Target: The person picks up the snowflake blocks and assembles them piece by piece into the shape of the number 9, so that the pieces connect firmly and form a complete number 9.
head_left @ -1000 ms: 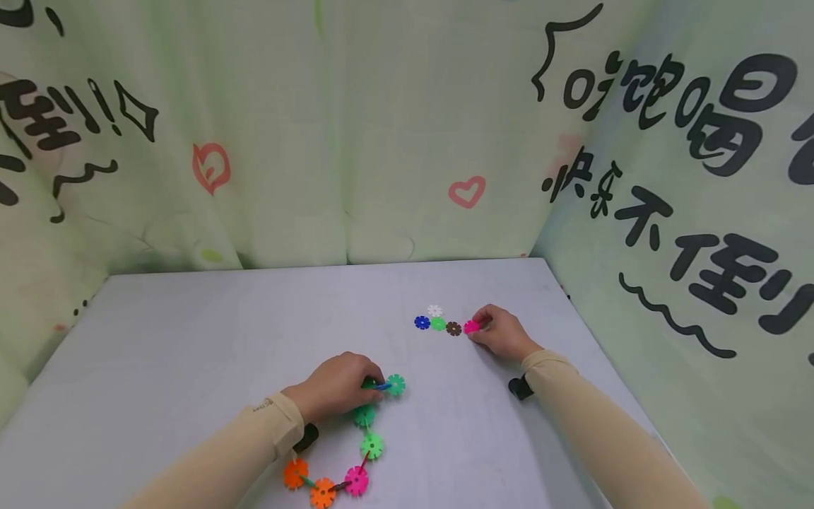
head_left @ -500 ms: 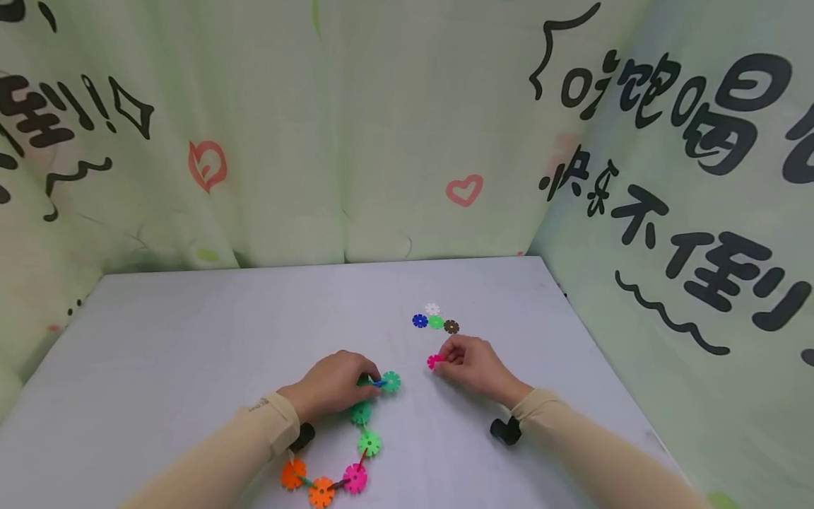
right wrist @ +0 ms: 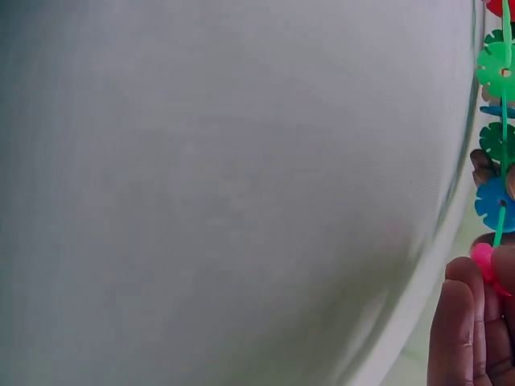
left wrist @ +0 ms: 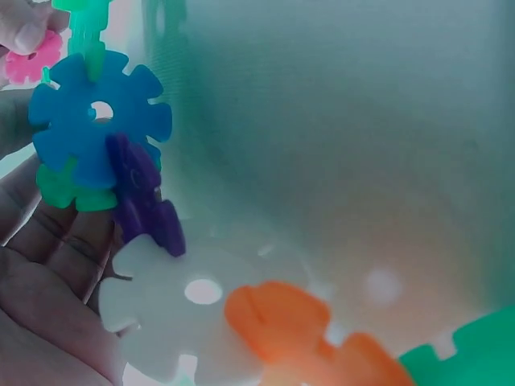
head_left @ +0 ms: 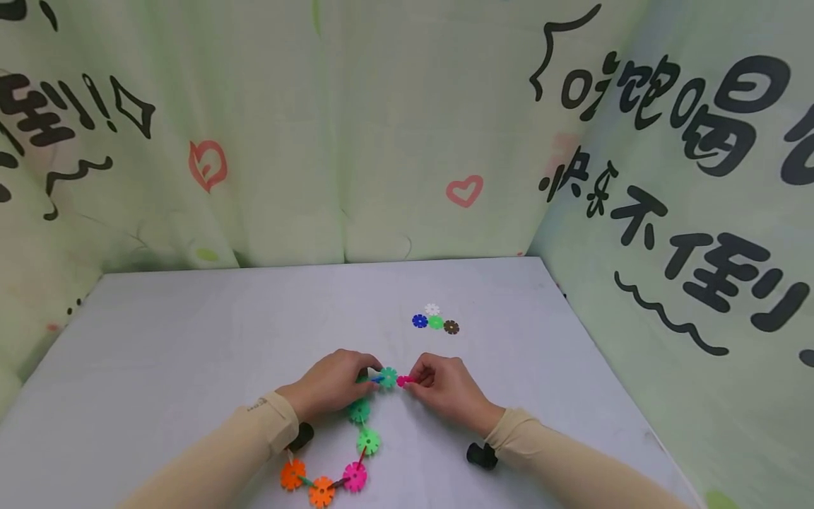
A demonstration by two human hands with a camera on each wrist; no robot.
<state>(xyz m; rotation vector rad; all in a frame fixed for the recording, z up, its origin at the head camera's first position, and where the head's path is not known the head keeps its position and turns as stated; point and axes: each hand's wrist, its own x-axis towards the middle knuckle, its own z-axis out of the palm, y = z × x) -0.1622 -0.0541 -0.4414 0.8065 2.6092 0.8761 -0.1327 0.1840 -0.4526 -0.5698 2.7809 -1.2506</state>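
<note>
A chain of flower-shaped plastic discs (head_left: 359,411) lies on the grey table (head_left: 191,332), running from a teal disc (head_left: 388,377) down to a pink one (head_left: 355,477) and two orange ones (head_left: 322,491). My left hand (head_left: 371,379) grips the chain just behind the teal disc. My right hand (head_left: 413,379) pinches a small pink disc (head_left: 403,381) right against the teal disc. The left wrist view shows a blue disc (left wrist: 96,121), a purple piece (left wrist: 145,201) and a white disc (left wrist: 193,305) against my fingers (left wrist: 48,265). The right wrist view shows my fingertips (right wrist: 467,330) on the pink disc (right wrist: 483,261).
Several loose discs sit farther back: white (head_left: 432,309), blue (head_left: 420,321), green (head_left: 436,322), brown (head_left: 451,326). Printed green fabric (head_left: 394,141) walls in the table at the back and both sides. The table's right edge (head_left: 610,367) runs close to my right arm.
My right hand has carried the pink disc from the loose row leftward and nearer, up to the teal disc. The left hand has stayed on the chain.
</note>
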